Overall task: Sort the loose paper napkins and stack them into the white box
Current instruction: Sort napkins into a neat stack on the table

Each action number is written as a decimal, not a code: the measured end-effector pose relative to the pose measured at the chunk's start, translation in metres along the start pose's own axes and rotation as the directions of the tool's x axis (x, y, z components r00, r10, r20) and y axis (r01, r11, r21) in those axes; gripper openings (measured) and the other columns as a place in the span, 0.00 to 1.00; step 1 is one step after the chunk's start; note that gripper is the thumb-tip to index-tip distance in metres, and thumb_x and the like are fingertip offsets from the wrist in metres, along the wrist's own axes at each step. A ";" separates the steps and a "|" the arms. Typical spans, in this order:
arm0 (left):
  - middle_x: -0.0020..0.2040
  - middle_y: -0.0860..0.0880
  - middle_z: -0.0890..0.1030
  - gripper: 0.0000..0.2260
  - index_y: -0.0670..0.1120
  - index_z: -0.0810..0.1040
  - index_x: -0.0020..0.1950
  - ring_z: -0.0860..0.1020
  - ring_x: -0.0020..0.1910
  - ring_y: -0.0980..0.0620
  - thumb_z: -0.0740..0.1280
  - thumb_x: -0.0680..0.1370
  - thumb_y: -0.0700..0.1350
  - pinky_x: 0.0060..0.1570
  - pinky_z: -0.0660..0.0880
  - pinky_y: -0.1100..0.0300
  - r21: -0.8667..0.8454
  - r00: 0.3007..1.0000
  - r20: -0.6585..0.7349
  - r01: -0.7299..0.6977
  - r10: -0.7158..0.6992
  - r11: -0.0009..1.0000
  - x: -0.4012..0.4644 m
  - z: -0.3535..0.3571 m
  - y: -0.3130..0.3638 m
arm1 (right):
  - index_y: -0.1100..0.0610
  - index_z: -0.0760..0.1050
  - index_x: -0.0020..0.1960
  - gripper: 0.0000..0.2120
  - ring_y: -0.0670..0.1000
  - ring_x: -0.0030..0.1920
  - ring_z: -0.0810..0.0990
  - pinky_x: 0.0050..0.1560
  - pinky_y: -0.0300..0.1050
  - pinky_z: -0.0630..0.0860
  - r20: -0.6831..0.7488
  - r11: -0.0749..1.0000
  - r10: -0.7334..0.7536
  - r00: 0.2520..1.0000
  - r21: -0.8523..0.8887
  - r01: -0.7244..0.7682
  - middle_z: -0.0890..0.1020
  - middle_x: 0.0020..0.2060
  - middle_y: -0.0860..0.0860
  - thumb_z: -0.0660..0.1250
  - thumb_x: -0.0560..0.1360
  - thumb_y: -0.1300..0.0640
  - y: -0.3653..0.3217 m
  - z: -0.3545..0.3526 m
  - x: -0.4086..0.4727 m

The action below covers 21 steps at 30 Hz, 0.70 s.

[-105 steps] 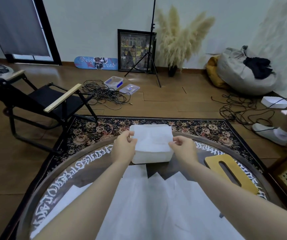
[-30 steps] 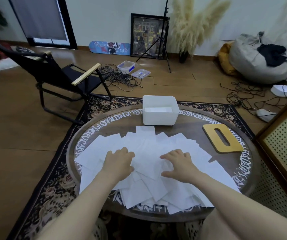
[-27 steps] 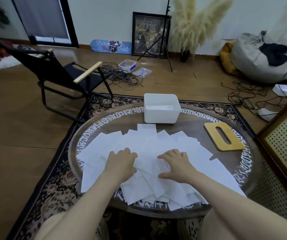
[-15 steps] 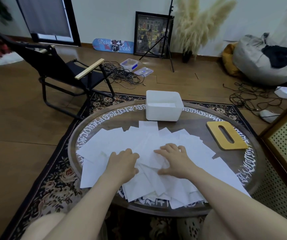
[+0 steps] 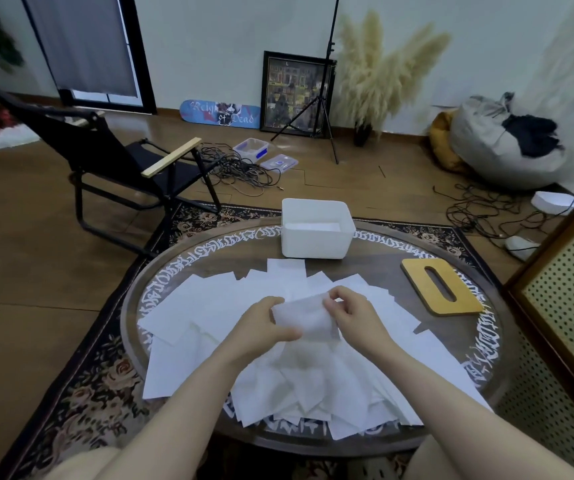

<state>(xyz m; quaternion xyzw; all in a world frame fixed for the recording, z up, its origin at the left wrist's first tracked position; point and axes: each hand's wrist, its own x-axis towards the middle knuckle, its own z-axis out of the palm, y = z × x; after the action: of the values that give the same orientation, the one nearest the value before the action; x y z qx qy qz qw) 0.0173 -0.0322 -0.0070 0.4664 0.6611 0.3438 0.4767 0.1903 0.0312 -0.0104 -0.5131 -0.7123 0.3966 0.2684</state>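
Several loose white paper napkins [image 5: 209,317] lie spread in an overlapping heap over the round table [image 5: 375,271]. One napkin [image 5: 304,315] is lifted above the heap. My left hand [image 5: 263,325] grips its left side, and my right hand [image 5: 353,315] pinches its right edge. The white box [image 5: 316,242] stands at the table's far edge, open at the top, with white napkins lying flat low inside it.
A yellow wooden lid with a slot [image 5: 441,289] lies on the table's right. A black folding chair [image 5: 116,168] stands at the left, and a perforated cabinet [image 5: 569,296] at the right. Cables [image 5: 240,168] and plastic tubs lie on the floor beyond the rug.
Earlier both hands were at the box, then pressed flat on the heap. Now they have come together and lifted one napkin off the pile.
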 end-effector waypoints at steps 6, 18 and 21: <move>0.49 0.48 0.85 0.10 0.44 0.81 0.54 0.83 0.48 0.50 0.72 0.74 0.44 0.49 0.79 0.56 -0.247 0.988 0.102 0.141 -0.119 0.959 -0.004 0.013 0.007 | 0.62 0.75 0.46 0.09 0.53 0.37 0.79 0.44 0.46 0.76 -0.045 0.922 0.198 0.979 0.347 -0.171 0.83 0.39 0.55 0.61 0.80 0.57 -0.007 -0.008 -0.010; 0.41 0.45 0.82 0.06 0.44 0.81 0.41 0.80 0.40 0.46 0.69 0.75 0.35 0.39 0.75 0.58 -0.297 0.963 -0.261 -0.021 -0.060 0.955 -0.006 0.003 0.006 | 0.60 0.76 0.50 0.07 0.48 0.32 0.82 0.34 0.37 0.70 0.098 0.944 0.227 0.969 0.224 -0.244 0.85 0.37 0.55 0.68 0.72 0.65 -0.001 -0.008 -0.015; 0.42 0.43 0.82 0.05 0.43 0.80 0.41 0.79 0.40 0.45 0.69 0.75 0.36 0.40 0.73 0.57 -0.271 0.939 -0.334 -0.013 -0.082 0.962 -0.008 -0.015 -0.004 | 0.55 0.76 0.48 0.07 0.48 0.35 0.80 0.35 0.39 0.71 0.042 0.970 0.241 0.970 0.011 -0.241 0.83 0.39 0.53 0.67 0.72 0.64 0.015 -0.012 -0.007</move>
<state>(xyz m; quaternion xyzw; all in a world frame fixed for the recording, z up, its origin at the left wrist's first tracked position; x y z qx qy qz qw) 0.0023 -0.0414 -0.0037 0.3185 0.6891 0.4978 0.4194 0.2097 0.0305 -0.0169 -0.5854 -0.6467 0.4425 0.2079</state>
